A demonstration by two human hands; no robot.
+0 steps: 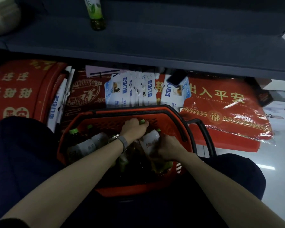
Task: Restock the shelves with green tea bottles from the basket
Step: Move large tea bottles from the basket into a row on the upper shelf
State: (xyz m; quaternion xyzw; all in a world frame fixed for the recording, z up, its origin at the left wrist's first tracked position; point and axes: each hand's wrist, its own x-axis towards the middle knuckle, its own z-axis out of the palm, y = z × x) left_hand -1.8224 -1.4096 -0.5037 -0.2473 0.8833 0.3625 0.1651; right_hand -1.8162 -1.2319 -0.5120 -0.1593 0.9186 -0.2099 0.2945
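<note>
A red plastic basket [105, 122] sits between my knees and holds several green tea bottles with green caps and white labels. My left hand [134, 126] reaches to the basket's far side and curls over the top of a bottle whose green cap [142, 121] peeks out. My right hand [169, 148] grips the body of a white-labelled bottle [150, 139] lying in the basket. Two more bottles [80, 144] lie at the basket's left. One green tea bottle [96, 14] stands upright on the dark shelf [171, 51] above.
Under the shelf lie red doormats [220, 102] with gold characters and white-blue product cards [133, 91]. A dark phone-like object [175, 79] rests on the cards. The basket's black handle [202, 129] hangs to the right. White floor shows at right.
</note>
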